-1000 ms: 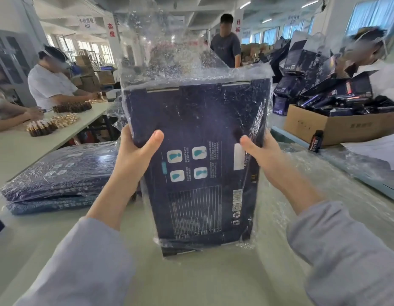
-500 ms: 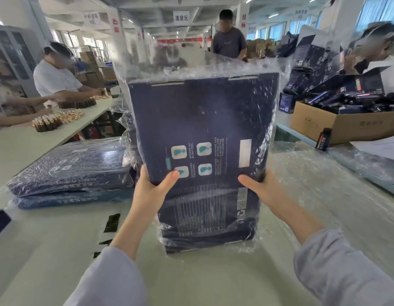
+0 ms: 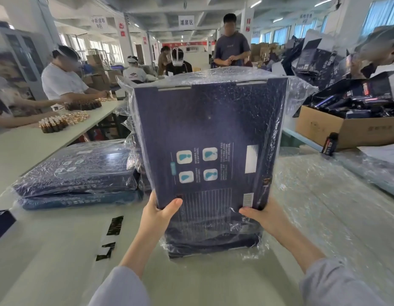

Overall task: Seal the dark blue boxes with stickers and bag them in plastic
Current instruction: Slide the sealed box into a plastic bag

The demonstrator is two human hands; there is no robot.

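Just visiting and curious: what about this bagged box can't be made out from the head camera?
- Head view: fingers of the left hand and right hand, hidden behind the dark blue box; only thumbs show.
- Seal sticker: none seen on this face; other faces hidden.
- Box print: too small, blurred under the plastic bag.

Pale table (image 3: 59,272): bagged box stack (image 3: 77,173) left, sticker strip (image 3: 110,235) centre-left, plastic bags (image 3: 324,195) right.
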